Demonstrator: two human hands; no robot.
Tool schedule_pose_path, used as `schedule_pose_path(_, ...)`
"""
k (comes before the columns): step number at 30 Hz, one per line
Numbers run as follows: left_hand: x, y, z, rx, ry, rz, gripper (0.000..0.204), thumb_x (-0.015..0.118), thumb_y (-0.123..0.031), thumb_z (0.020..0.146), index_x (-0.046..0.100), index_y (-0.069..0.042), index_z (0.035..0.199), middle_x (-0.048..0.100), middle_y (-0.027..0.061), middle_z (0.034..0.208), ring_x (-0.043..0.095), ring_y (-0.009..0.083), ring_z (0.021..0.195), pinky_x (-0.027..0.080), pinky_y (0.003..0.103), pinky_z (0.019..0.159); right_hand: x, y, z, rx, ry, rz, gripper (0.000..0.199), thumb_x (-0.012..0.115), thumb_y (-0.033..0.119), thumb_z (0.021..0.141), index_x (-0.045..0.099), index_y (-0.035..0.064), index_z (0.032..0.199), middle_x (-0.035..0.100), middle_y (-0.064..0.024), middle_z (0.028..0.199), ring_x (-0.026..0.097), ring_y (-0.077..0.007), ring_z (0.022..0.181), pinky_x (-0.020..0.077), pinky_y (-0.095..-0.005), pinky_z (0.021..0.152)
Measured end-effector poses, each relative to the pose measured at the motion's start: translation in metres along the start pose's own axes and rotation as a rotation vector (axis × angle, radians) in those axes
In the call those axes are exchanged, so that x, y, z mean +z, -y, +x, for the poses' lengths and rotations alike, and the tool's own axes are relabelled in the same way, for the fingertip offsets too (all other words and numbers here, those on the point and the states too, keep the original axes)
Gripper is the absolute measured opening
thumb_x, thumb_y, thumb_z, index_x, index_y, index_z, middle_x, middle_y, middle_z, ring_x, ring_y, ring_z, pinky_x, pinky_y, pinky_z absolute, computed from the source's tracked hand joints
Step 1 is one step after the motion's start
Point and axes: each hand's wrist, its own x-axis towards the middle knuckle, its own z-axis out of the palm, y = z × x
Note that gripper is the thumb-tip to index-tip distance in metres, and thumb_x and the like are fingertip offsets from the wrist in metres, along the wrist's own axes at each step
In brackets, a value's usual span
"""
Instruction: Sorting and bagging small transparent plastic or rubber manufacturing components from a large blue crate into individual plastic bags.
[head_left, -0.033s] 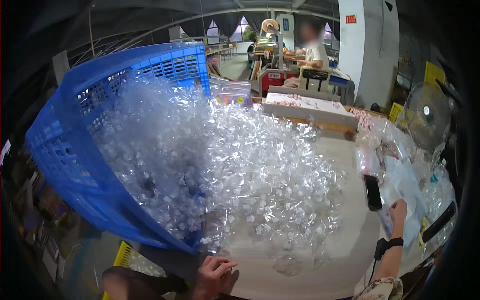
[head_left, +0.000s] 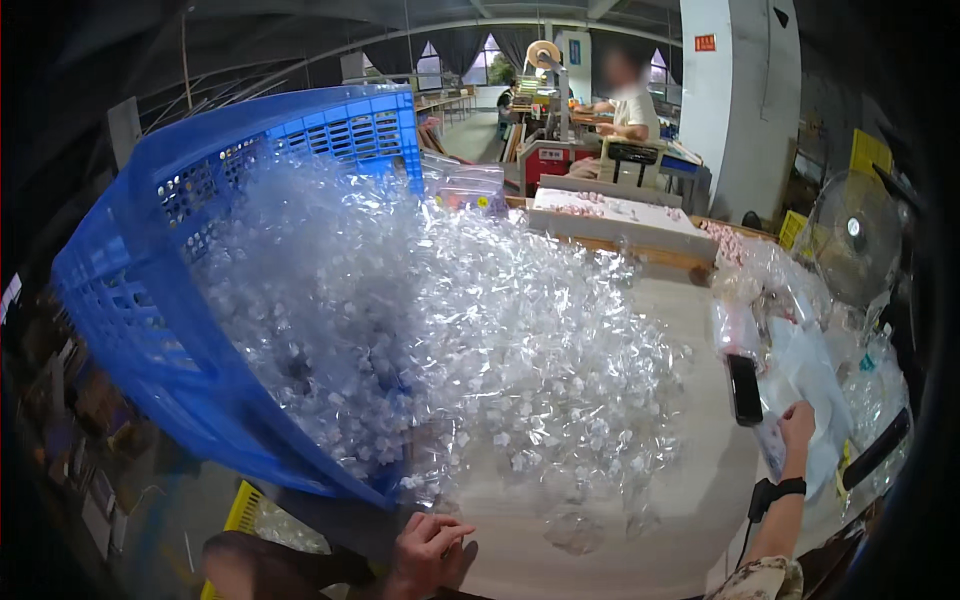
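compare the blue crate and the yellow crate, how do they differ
The blue crate is tipped on its side on the table, spilling clear plastic pieces; the yellow crate sits low beside the table, mostly hidden. The blue one looks far larger in view. Both have perforated plastic walls.

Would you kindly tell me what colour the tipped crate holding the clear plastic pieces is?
The crate is bright blue, seen clearly in the head view.

The single head view looks steeply down and forward from close above the tabletop [head_left: 640,540]. The left hand [head_left: 428,552] sits at its lower edge and the right hand [head_left: 797,425] lower right. Its fisheye rim bends straight edges.
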Motion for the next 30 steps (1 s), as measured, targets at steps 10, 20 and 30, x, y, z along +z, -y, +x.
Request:
schedule_pose_path(10, 0.0, 0.004, 0.001, -0.038, -0.017, 0.019, 0.024, 0.067, 0.0, 0.065, 0.07, -0.013, 0.085, 0.062, 0.006, 0.083, 0.057, 0.0242, 0.072, 0.048, 0.032, 0.06, -0.022, -0.002, 0.032, 0.002, -0.007, 0.12, 0.015, 0.072, 0.006, 0.065, 0.06, 0.0056, 0.073, 0.06, -0.012, 0.081, 0.059, -0.0289, 0.08, 0.0474, -0.0389, 0.073)
schedule_pose_path(20, -0.009, -0.005, 0.011, 0.025, -0.03, -0.079, 0.015, 0.07, -0.01, 0.074, 0.065, -0.004, 0.087, 0.059, 0.0128, 0.087, 0.056, 0.0326, 0.081, 0.046, 0.041, 0.069, -0.055, -0.012, 0.128, -0.012, -0.316, 0.047, 0.021, 0.065, 0.02, 0.082, 0.06, -0.0004, 0.082, 0.06, -0.0159, 0.075, 0.059, -0.0323, 0.07, 0.046, -0.0411, 0.068)
schedule_pose_path(30, -0.018, -0.008, 0.005, 0.068, -0.043, -0.047, 0.012, 0.068, -0.011, 0.078, 0.065, -0.003, 0.085, 0.059, 0.014, 0.089, 0.056, 0.0337, 0.083, 0.046, 0.042, 0.071, -0.164, 0.082, 0.175, 0.198, -0.268, 0.937, 0.025, 0.055, 0.028, 0.093, 0.064, 0.0064, 0.084, 0.055, 0.0025, 0.065, 0.05, -0.0044, 0.056, 0.0349, -0.0231, 0.044)
